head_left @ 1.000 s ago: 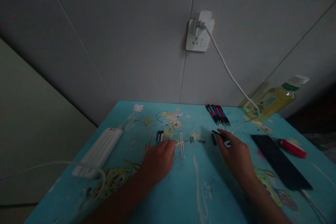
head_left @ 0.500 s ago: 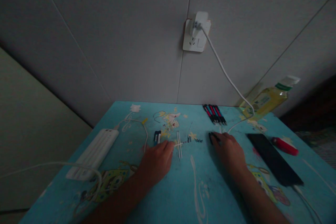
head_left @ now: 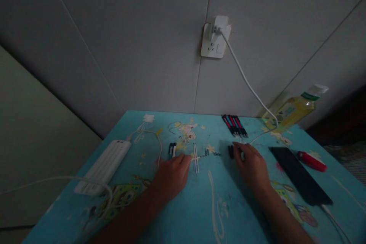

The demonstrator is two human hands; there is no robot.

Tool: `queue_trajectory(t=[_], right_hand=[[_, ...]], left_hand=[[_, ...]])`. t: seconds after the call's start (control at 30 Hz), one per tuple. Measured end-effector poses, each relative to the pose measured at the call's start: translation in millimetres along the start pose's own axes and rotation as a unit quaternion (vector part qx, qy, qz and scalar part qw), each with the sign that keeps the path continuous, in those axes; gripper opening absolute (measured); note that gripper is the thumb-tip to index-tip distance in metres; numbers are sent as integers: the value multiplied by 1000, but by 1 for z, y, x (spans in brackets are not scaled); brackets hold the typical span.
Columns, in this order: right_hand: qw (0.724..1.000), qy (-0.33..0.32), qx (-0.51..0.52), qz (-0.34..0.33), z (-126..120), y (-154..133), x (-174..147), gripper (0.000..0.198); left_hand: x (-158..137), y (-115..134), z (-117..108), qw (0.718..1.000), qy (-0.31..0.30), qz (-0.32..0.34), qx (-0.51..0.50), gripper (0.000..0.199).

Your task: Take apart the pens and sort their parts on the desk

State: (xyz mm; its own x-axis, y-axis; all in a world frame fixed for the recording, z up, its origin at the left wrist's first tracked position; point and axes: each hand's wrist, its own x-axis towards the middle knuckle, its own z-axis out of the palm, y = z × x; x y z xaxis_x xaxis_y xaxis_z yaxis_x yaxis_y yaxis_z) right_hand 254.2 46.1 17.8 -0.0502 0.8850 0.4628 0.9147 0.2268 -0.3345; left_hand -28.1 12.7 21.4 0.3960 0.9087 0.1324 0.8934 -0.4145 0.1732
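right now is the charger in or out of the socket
In: the charger sits against the socket with no other support visible, its cable running down.

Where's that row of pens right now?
In the head view, the row of pens lies right of centre near the wall, beyond the right hand.

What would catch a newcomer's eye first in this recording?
Probably the bright blue table in the lower half, where the left hand pinches a thin white stick near the middle and the right hand is beside small black pieces. Next might come the white charger in the wall outlet above, its cable hanging down, and the bottle of yellow liquid at the table's far right.
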Motion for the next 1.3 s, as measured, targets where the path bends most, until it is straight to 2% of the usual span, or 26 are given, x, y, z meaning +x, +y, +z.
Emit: queue_trajectory(t=[0.07, 0.13, 0.27, 0.5, 0.73, 1.0, 1.3], right_hand=[[994, 6, 83, -64, -1, -13, -3, 26], [982, -27, 135, -126, 0, -28, -8, 24], [967, -99, 145, -185, 8, -49, -17, 24], [972, -97, 130, -169, 13, -42, -13, 16], [990, -52, 1, -131, 15, -38, -6, 20], [975, -53, -158, -150, 21, -60, -2, 23], [966, -74, -198, -151, 23, -64, -1, 20]], left_hand=[[0, 1, -1, 1000, -7, 17, 2, 18], [-1, 3, -2, 999, -14, 36, 8, 17], [0, 6, -5, 999, -13, 38, 13, 14], [0, 4, -3, 1000, -8, 25, 14, 16], [1, -1, 1, 998, 5, -55, 36, 22], [0, 2, -3, 993, -2, -113, 29, 29], [-1, 4, -5, 994, -3, -112, 14, 30]])
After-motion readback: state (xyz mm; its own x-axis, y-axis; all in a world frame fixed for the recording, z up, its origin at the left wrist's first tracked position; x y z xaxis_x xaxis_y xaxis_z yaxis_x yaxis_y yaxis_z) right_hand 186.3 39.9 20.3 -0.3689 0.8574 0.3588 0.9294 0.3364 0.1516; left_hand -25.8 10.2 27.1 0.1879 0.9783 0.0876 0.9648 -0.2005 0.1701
